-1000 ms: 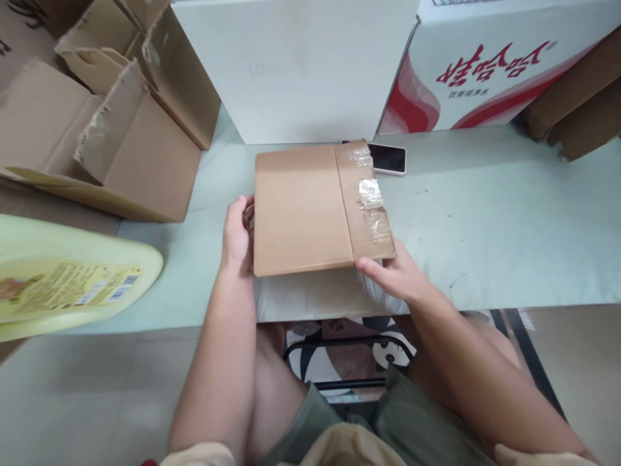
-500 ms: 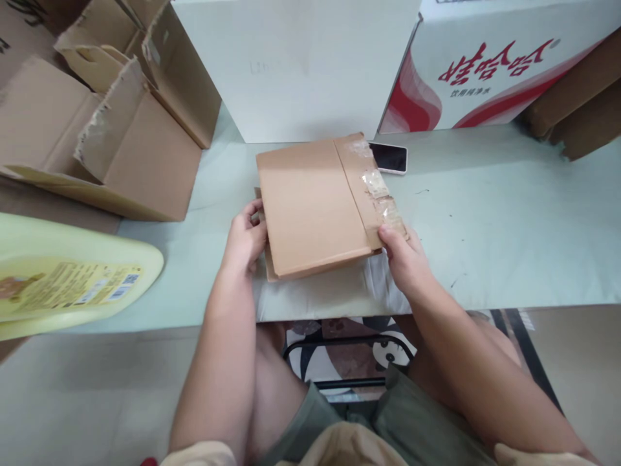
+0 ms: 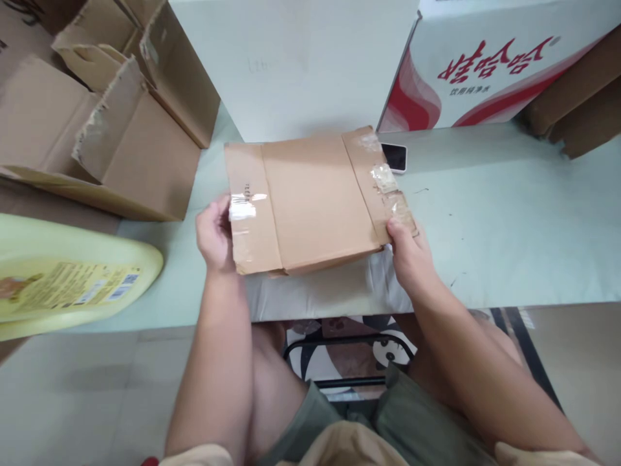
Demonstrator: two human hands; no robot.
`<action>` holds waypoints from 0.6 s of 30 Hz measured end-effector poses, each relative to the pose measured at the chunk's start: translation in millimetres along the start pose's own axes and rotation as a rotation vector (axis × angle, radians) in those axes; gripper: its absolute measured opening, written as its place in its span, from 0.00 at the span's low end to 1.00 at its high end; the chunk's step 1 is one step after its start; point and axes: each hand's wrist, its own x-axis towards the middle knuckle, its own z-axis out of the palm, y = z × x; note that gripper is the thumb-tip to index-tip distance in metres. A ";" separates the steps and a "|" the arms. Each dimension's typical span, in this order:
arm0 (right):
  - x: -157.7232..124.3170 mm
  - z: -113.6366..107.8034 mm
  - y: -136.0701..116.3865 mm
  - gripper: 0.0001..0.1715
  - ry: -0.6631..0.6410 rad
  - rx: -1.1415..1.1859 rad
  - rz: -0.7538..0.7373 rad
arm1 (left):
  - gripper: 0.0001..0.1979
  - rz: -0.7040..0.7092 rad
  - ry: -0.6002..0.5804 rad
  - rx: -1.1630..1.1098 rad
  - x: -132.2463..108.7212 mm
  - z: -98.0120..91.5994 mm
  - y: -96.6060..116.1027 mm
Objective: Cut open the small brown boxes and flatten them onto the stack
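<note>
A flattened brown cardboard box [image 3: 320, 200] is tilted above the front of the table, with a flap spread out on each side. Torn strips of clear tape cling to both flaps. My left hand [image 3: 213, 236] is at the edge of the left flap [image 3: 250, 239], its curled fingers partly hidden behind the cardboard. On the other side, my right hand [image 3: 410, 255] grips the lower corner of the right flap, thumb on top and fingers underneath.
A phone [image 3: 395, 157] lies partly under the right flap. Behind stand a white box [image 3: 301, 71] and a red-and-white printed carton [image 3: 485, 77]. Opened brown boxes [image 3: 150, 149] fill the left, near a yellow bottle [image 3: 72, 278]. More brown cardboard [image 3: 582, 97] is at the right.
The left flap has swung out to the left and now lies spread, with my left hand moved left along with it. My right hand and the box have shifted slightly right.
</note>
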 end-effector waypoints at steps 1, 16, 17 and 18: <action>0.0 0.9 -2.2 0.31 0.013 -0.021 -0.025 | 0.15 0.018 -0.024 -0.026 -3.9 -0.8 0.6; 0.8 -1.1 -8.8 0.33 0.104 -0.117 -0.066 | 0.17 -0.438 -0.046 0.124 -24.0 4.6 9.2; 0.7 -1.8 -9.0 0.33 0.100 -0.117 -0.068 | 0.17 -0.478 -0.047 0.127 -23.5 2.8 7.6; 0.7 -2.5 -9.4 0.32 0.100 -0.122 -0.077 | 0.17 -0.516 -0.056 0.127 -23.0 0.8 6.1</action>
